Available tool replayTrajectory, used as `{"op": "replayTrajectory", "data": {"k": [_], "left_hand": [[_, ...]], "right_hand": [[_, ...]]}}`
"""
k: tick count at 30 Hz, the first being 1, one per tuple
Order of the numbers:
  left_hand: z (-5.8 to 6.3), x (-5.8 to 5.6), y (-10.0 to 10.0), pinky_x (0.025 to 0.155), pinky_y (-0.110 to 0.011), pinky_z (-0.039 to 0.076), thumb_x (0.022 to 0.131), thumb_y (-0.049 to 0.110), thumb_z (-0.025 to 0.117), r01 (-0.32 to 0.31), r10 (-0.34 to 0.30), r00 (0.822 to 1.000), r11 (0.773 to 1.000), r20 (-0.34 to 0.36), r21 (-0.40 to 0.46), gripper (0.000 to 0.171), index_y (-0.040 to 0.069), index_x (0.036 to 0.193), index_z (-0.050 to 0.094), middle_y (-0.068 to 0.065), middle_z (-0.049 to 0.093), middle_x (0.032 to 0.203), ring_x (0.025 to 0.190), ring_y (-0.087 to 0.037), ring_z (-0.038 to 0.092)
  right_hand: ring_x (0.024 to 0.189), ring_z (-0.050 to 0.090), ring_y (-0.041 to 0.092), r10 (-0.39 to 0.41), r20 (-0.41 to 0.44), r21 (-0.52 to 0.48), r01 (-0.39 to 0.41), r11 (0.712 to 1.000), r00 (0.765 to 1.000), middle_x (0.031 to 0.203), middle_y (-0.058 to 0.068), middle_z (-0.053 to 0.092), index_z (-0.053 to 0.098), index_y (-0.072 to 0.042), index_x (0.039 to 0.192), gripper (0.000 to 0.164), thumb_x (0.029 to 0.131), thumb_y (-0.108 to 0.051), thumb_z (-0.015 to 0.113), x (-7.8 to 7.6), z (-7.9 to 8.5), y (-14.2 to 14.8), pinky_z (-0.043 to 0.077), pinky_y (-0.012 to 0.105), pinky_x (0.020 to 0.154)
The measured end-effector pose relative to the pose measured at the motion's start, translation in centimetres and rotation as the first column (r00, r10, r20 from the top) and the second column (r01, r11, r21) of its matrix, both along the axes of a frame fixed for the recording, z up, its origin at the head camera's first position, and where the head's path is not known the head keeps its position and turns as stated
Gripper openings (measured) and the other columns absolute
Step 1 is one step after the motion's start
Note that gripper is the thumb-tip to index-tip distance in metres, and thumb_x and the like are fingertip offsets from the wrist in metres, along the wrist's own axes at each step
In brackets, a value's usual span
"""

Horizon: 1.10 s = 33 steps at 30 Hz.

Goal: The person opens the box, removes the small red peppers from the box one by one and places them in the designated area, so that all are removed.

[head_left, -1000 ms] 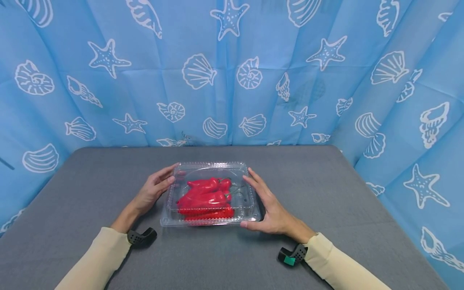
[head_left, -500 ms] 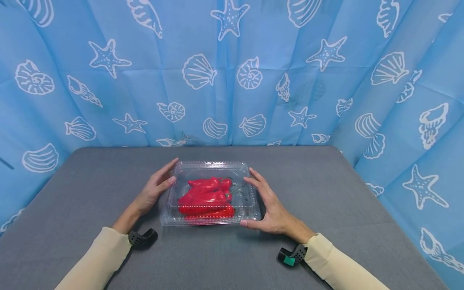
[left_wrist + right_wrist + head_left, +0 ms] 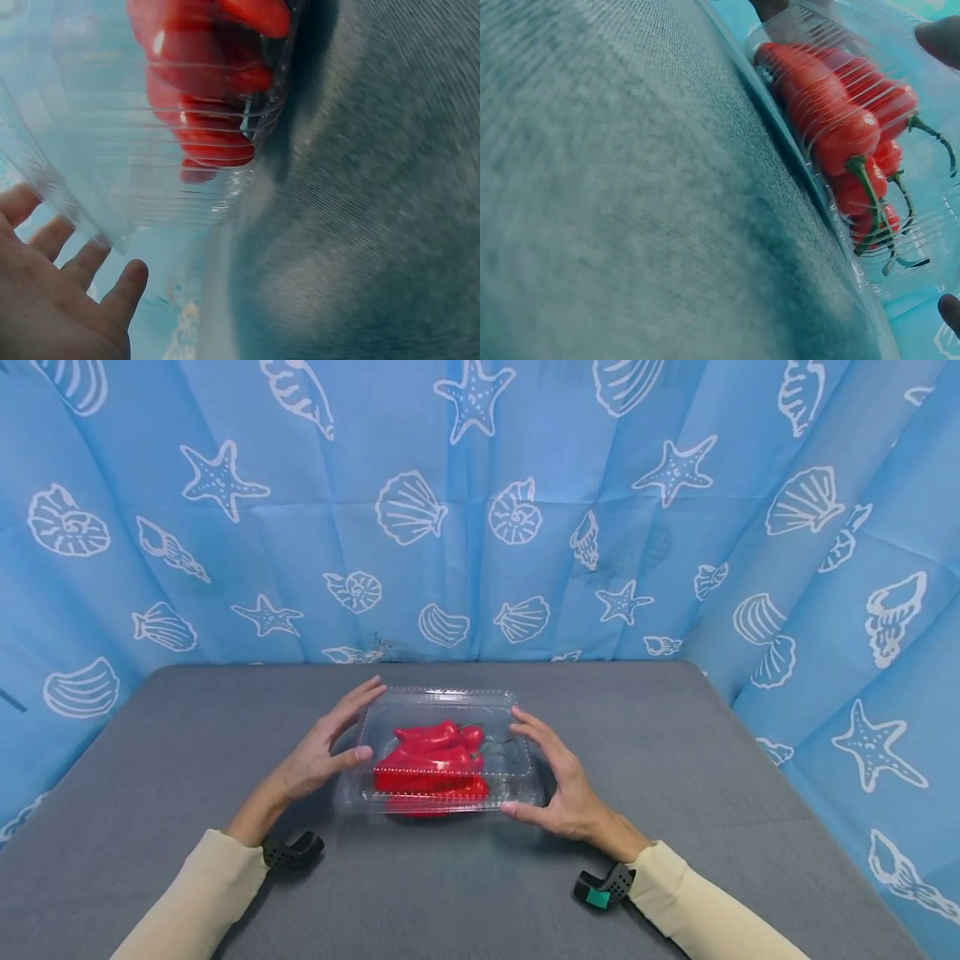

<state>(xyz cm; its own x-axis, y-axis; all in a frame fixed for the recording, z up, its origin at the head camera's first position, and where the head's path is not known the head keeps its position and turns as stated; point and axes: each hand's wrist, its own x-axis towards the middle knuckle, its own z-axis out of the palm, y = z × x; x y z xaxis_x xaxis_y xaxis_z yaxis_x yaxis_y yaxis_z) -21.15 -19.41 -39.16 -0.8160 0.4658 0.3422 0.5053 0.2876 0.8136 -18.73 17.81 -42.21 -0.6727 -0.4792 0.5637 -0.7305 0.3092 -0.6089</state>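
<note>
A clear plastic clamshell box (image 3: 450, 700) sits low over the middle of the table between both hands. Inside lie several red peppers (image 3: 431, 760), their green stems showing in the right wrist view. Fingers of my left hand (image 3: 311, 760) lie straight and spread along the box's left side, the thumb near its front left. In the left wrist view, those fingertips meet the clear rim. My right hand (image 3: 566, 789) spans the right side, fingers at the upper edge and thumb at the front corner. In the right wrist view, only dark fingertips (image 3: 941, 41) of it show.
The grey cloth-covered table (image 3: 675, 743) extends all round the box. Behind it and along the sides hangs a blue curtain (image 3: 465, 568) with white shells and starfish. Black wrist devices (image 3: 292, 852) are worn on both arms.
The box and peppers have shifted slightly back and to the right, and the box's front edge appears higher. My left fingers have spread and straightened; my right hand has risen slightly.
</note>
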Motion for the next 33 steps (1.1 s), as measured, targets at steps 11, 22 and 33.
{"op": "replayTrajectory", "data": {"k": [11,22,33], "left_hand": [[1.7,0.7,0.9,0.106,-0.084,0.021,0.081,0.034,0.074,0.021,-0.025,0.999,0.997,-0.047,-0.079,0.087,0.016,0.158,0.036,-0.005,0.016,0.169,0.152,-0.035,0.011],[2.1,1.2,1.1,0.104,-0.085,0.025,0.070,0.035,0.088,0.076,-0.076,0.997,0.986,0.004,-0.151,0.105,0.018,0.158,0.034,-0.003,0.011,0.170,0.154,-0.032,0.002],[1.9,1.1,1.0,0.103,-0.082,0.030,0.070,0.035,0.087,0.059,-0.062,0.998,0.984,-0.014,-0.170,0.103,0.020,0.157,0.036,0.000,0.013,0.169,0.154,-0.032,0.005]], "right_hand": [[0.148,0.031,0.035,-0.028,-0.024,-0.110,0.025,0.994,0.999,0.159,0.020,0.036,0.047,-0.011,0.147,0.080,0.079,-0.037,0.080,-0.5,-0.3,0.3,0.027,0.061,0.119],[0.148,0.032,0.034,-0.046,-0.028,-0.110,0.042,0.993,0.999,0.159,0.020,0.036,0.046,-0.006,0.147,0.081,0.080,-0.040,0.078,-0.4,-0.1,0.3,0.027,0.064,0.117],[0.148,0.032,0.034,-0.040,-0.024,-0.109,0.037,0.993,0.999,0.161,0.011,0.036,0.047,-0.001,0.144,0.080,0.078,-0.034,0.079,-0.3,0.1,0.2,0.027,0.067,0.116]]}}
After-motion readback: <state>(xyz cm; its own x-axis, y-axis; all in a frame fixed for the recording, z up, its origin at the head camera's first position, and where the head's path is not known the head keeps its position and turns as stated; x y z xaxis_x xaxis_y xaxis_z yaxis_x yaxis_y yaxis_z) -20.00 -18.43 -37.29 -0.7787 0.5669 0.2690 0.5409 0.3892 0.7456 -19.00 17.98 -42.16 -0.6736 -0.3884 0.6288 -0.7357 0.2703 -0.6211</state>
